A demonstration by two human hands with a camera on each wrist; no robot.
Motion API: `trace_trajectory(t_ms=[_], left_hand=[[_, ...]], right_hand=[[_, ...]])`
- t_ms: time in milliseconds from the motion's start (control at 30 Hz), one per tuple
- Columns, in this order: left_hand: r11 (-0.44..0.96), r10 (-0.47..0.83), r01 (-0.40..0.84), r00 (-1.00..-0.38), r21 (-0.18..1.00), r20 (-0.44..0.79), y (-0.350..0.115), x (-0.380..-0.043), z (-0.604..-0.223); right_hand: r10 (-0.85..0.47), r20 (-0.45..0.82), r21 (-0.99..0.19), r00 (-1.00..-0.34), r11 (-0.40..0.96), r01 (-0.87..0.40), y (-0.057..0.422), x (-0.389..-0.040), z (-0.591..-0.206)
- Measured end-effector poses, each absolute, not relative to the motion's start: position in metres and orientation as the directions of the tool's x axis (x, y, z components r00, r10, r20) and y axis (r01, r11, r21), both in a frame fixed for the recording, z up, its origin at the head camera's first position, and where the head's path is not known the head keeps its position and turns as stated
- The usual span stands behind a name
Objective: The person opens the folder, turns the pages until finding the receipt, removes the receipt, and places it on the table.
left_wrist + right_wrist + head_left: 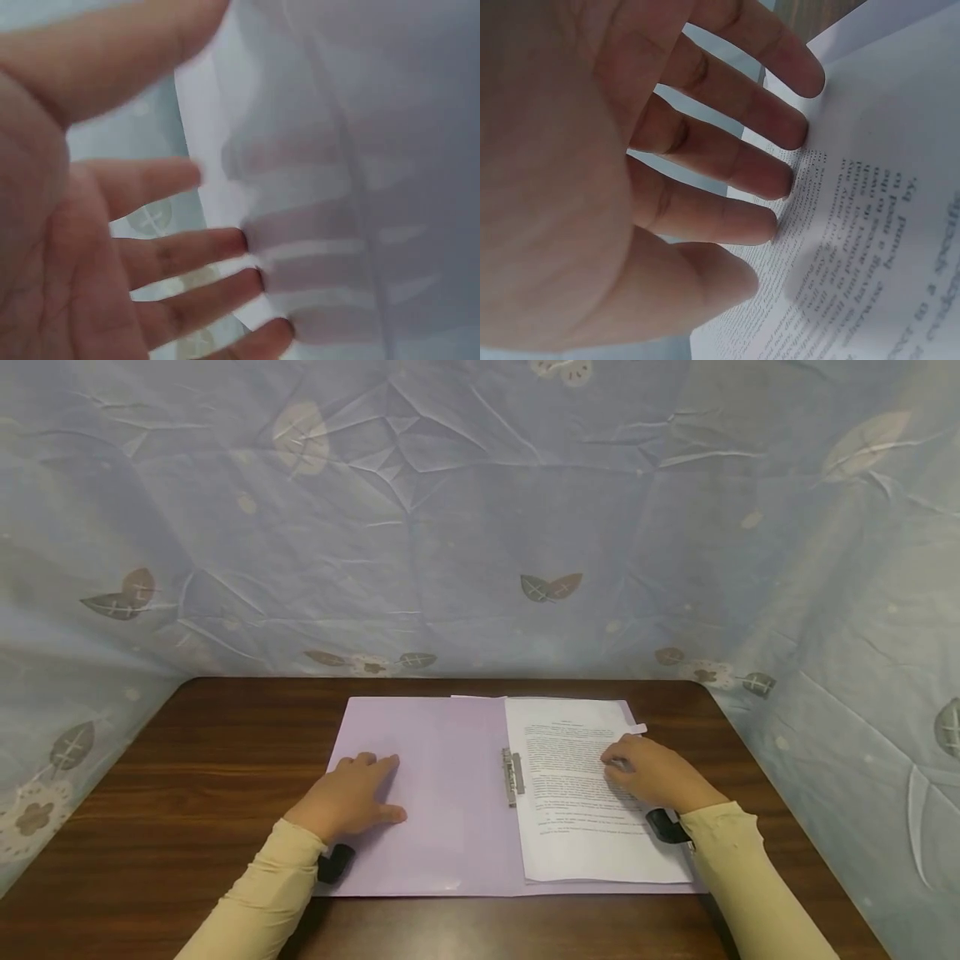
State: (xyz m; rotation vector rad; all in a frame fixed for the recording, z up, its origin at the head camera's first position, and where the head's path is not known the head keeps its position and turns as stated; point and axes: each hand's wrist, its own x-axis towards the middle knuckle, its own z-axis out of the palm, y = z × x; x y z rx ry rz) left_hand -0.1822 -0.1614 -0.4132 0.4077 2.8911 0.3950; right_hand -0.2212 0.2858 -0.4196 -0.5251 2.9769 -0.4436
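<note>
A light purple folder [442,793] lies spread flat on the table. On its right half rests a stack of printed paper [577,852], beside a metal clip [513,777] near the spine. My left hand [348,800] rests its spread fingertips on the bare left cover; in the left wrist view those fingers [187,251] show dark reflections on the glossy surface. Over the right side of the top sheet is my right hand [660,770], its fingertips touching the print. Seen from the right wrist, the fingers [742,172] are gently bent with nothing between them and the thumb.
A small white tab [637,728] sticks out past the folder's right edge. The dark wooden table [187,810] extends on both sides of the folder. Behind it and at the sides hangs a pale, leaf-patterned cloth [465,527]. Each wrist carries a black camera [666,827].
</note>
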Motion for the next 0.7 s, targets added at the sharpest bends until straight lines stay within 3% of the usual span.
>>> trace_trajectory(t_ms=[233, 500, 700], left_hand=[[0.917, 0.287, 0.236, -0.95, 0.322, -0.123, -0.17, -0.193, -0.419], [0.887, 0.299, 0.199, -0.935, 0.417, -0.19, -0.17, -0.189, -0.416], [0.891, 0.299, 0.199, -0.934, 0.407, -0.198, -0.17, -0.189, -0.415]], right_hand=[[-0.366, -0.008, -0.34, -0.93, 0.876, -0.342, 0.293, -0.223, -0.421], [-0.336, 0.003, -0.343, -0.942, 0.884, -0.316, 0.307, -0.244, -0.416], [-0.273, -0.036, -0.488, -0.961, 0.844, -0.221, 0.312, -0.272, -0.414]])
